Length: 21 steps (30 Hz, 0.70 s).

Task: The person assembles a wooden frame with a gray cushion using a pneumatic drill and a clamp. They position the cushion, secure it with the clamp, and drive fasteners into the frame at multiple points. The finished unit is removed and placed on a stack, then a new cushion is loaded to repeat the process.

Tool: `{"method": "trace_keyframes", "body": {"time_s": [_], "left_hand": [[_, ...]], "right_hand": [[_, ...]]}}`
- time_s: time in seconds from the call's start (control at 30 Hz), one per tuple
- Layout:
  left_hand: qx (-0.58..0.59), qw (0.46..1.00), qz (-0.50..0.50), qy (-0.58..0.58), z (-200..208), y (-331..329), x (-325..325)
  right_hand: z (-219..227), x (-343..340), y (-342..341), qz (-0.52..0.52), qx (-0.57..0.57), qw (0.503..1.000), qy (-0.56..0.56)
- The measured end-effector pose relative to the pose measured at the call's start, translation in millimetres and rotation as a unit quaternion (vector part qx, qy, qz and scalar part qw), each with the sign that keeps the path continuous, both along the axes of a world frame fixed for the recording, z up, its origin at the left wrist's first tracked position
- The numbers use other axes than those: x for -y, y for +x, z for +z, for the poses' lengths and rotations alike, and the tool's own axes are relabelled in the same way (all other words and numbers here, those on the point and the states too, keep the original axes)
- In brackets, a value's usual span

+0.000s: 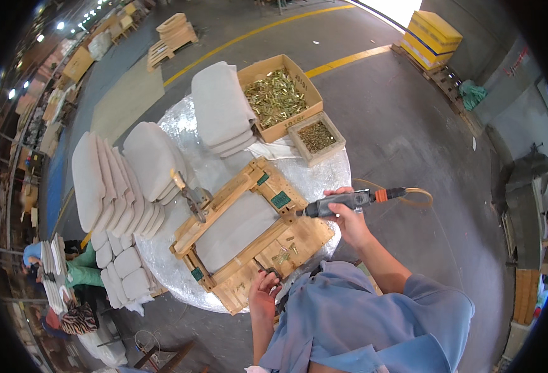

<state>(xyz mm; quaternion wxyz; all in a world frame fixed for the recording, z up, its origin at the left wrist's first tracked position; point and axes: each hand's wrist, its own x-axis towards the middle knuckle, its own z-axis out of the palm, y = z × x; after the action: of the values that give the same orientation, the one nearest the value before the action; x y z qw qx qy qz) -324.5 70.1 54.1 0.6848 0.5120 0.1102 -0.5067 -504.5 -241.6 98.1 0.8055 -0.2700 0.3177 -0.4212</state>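
My right hand (pixel 348 214) is wrapped round a dark power screwdriver (pixel 342 203), its tip pointing left over the right end of a wooden jig (pixel 311 233). An orange hose runs from its back end. A grey padded panel (pixel 237 230) lies inside the jig's frame. At the jig's near edge, my left hand (pixel 264 295) has its fingers curled beside a dark metal clamp (pixel 269 271); what they grip is hidden. Several small brass-coloured pieces (pixel 281 255) lie loose on the jig board. A toggle clamp (pixel 190 198) stands up at the jig's far left side.
Stacks of grey padded panels (pixel 146 158) (pixel 221 105) stand on the foil-covered round table (pixel 339 177). At its far side are a carton (pixel 314 93) of brass-coloured hardware and a smaller box (pixel 299 138) of screws. A co-worker's green-clad legs (pixel 84 268) show at left.
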Motion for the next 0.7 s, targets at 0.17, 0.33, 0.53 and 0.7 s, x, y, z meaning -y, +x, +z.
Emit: {"method": "trace_keyframes", "body": {"time_s": [0.17,0.33,0.53,0.7], "left_hand": [[-0.002,0.998,0.020,-0.062,-12,20,18],[0.023,0.998,-0.013,-0.061,-12,36,47],[0.012,0.998,-0.023,-0.049,-24,48,53],[0.025,1.000,-0.007,-0.013,-26,49,48]], "right_hand": [[6,54,14,-0.072,-0.061,0.995,-0.036],[-17,111,38,-0.199,-0.115,0.968,-0.096],[-75,178,51,-0.261,-0.297,0.878,-0.268],[-86,188,63,-0.253,-0.265,0.898,-0.244]]}}
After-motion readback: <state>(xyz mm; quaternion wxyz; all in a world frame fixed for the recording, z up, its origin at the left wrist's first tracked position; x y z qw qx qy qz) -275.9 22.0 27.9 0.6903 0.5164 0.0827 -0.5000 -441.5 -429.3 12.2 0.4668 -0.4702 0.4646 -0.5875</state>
